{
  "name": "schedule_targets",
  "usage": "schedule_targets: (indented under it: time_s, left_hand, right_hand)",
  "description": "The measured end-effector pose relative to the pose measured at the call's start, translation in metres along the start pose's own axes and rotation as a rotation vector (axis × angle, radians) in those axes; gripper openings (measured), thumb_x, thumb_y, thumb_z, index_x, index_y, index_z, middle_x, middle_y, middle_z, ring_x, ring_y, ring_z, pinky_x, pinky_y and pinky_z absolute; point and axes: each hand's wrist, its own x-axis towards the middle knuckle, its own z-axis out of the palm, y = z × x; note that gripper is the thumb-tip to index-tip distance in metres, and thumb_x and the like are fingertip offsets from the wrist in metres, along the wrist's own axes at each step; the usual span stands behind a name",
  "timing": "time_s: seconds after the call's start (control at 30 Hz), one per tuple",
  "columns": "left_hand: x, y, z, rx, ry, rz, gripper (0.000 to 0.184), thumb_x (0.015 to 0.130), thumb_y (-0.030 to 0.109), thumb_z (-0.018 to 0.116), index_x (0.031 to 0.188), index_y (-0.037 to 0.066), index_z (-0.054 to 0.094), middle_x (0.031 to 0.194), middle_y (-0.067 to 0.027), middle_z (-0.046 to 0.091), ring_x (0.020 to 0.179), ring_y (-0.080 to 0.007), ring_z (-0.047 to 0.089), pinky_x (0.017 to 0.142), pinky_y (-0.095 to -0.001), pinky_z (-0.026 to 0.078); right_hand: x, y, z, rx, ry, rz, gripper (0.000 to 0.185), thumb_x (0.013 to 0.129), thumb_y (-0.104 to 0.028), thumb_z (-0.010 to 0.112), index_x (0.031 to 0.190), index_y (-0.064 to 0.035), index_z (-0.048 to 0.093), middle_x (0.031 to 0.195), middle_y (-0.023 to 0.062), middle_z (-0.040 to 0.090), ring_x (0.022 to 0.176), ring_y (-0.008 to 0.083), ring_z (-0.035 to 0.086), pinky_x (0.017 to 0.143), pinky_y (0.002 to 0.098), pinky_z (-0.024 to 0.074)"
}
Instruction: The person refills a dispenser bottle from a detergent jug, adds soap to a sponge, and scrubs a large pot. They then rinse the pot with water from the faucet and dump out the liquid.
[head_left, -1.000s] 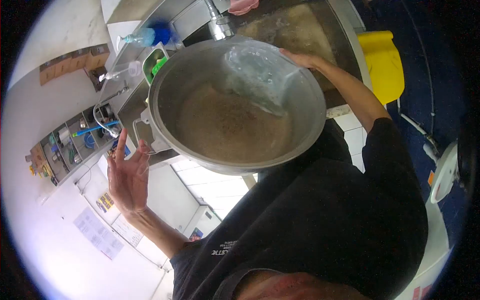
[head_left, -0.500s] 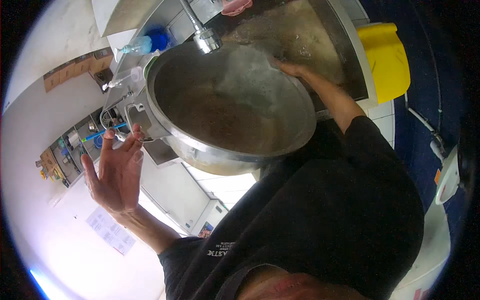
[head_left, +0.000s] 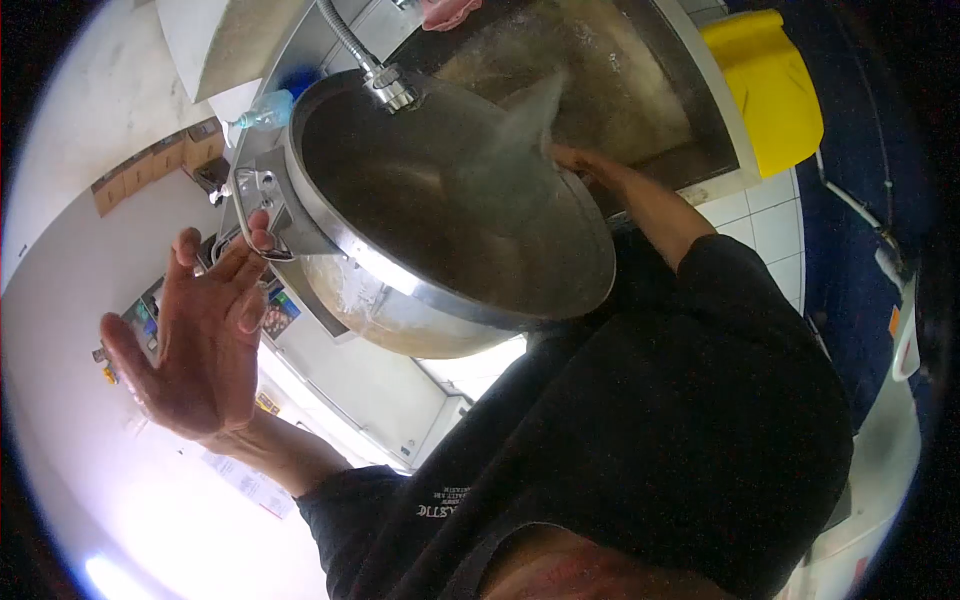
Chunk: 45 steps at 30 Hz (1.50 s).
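Note:
A large metal pot leans steeply over the sink, with cloudy water spilling past its upper right rim. My left hand is palm up at the raised side, its thumb spread away and its other fingers hooked at the wire handle. At the opposite rim, my right hand grips the pot, its fingers partly hidden. The faucet head hangs over the pot's upper left edge.
The sink basin holds murky water. A yellow container stands beyond its right edge. A pink cloth and a light blue bottle are near the faucet. Wall shelves with boxes are at the left.
The pot has tipped further, its handle side rising and its opening turning toward the sink. My left hand has moved left and risen with the handle. Water now spills over the rim.

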Motion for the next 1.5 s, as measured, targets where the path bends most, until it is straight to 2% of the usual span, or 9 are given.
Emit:
schedule_targets:
  time_s: [0.13,0.3,0.73,0.83,0.93,1.0,1.2,1.3,1.5]
  left_hand:
    - [0.007,0.028,0.021,0.073,-0.03,-0.048,0.092,0.097,0.075,0.054,0.147,0.0,0.036,0.158,-0.0461,0.023,0.151,-0.0469,0.034,0.1,-0.0347,0.055]
    - [0.017,0.051,0.041,0.014,0.039,-0.02,0.085,0.096,0.061,0.066,0.143,-0.003,0.036,0.161,-0.0461,0.004,0.151,-0.0477,0.024,0.103,-0.0345,0.052]
    - [-0.001,0.042,0.009,-0.159,0.098,-0.028,0.073,0.1,0.053,0.065,0.137,-0.004,0.037,0.158,-0.0494,0.0,0.153,-0.0511,0.016,0.099,-0.0355,0.052]
    - [-0.009,0.03,0.004,-0.203,0.06,-0.007,0.066,0.101,0.04,0.069,0.134,-0.007,0.035,0.158,-0.0481,0.003,0.152,-0.0532,0.011,0.094,-0.0319,0.05]
    - [-0.019,0.02,-0.003,-0.165,0.057,0.025,0.068,0.102,0.043,0.068,0.136,-0.008,0.037,0.159,-0.0506,0.007,0.152,-0.0535,0.018,0.093,-0.0333,0.051]
    - [-0.026,0.016,-0.017,-0.052,0.162,0.02,0.074,0.104,0.059,0.057,0.14,-0.003,0.042,0.159,-0.0493,0.016,0.151,-0.0483,0.031,0.091,-0.0314,0.054]
    - [-0.039,-0.008,-0.059,-0.097,0.198,0.051,0.069,0.107,0.057,0.053,0.137,-0.006,0.049,0.156,-0.0494,0.022,0.148,-0.0483,0.034,0.087,-0.033,0.054]
    - [-0.046,-0.022,-0.071,-0.207,0.163,0.038,0.068,0.107,0.055,0.053,0.138,-0.006,0.05,0.151,-0.0473,0.031,0.137,-0.046,0.042,0.088,-0.0338,0.053]
    - [-0.061,-0.056,-0.085,-0.269,0.244,0.041,0.058,0.109,0.051,0.053,0.133,-0.002,0.056,0.145,-0.0409,0.041,0.131,-0.04,0.049,0.091,-0.0353,0.055]
  right_hand:
    - [0.007,-0.014,0.019,0.036,-0.066,-0.032,0.11,0.092,-0.093,0.017,0.171,-0.0172,0.013,0.177,0.0169,0.013,0.163,0.0396,0.011,0.13,0.0619,0.0148]
    - [0.017,-0.043,0.034,0.049,-0.144,-0.075,0.11,0.091,-0.094,0.016,0.171,-0.019,0.013,0.177,0.0169,0.013,0.163,0.04,0.011,0.129,0.0634,0.015]
    - [0.002,-0.08,-0.001,0.003,-0.231,-0.1,0.109,0.089,-0.096,0.015,0.172,-0.024,0.011,0.177,0.0168,0.012,0.163,0.041,0.01,0.128,0.0671,0.0157]
    - [-0.004,-0.082,-0.01,0.006,-0.249,-0.091,0.109,0.089,-0.096,0.014,0.172,-0.0251,0.011,0.177,0.0168,0.012,0.163,0.0412,0.01,0.128,0.068,0.0159]
    - [-0.016,-0.085,-0.021,-0.002,-0.231,-0.073,0.109,0.088,-0.096,0.014,0.172,-0.0262,0.01,0.177,0.0168,0.012,0.163,0.0414,0.01,0.127,0.0689,0.0161]
    - [-0.022,-0.084,-0.029,-0.02,-0.187,-0.054,0.109,0.088,-0.096,0.013,0.172,-0.027,0.01,0.177,0.0168,0.012,0.163,0.0416,0.01,0.127,0.0695,0.0162]
    - [-0.063,-0.077,-0.057,-0.175,0.164,-0.008,0.116,0.081,-0.102,0.011,0.172,-0.0303,0.011,0.177,0.0181,0.013,0.161,0.0448,0.014,0.124,0.0731,0.0192]
    - [-0.101,-0.1,-0.064,-0.003,0.162,0.19,0.123,0.075,-0.107,0.013,0.172,-0.0307,0.013,0.176,0.0203,0.016,0.16,0.0473,0.019,0.121,0.0758,0.0214]
    - [-0.161,-0.116,-0.095,-0.196,0.235,0.289,0.136,0.064,-0.113,0.024,0.171,-0.0293,0.019,0.172,0.0274,0.024,0.156,0.0536,0.025,0.116,0.0794,0.0246]
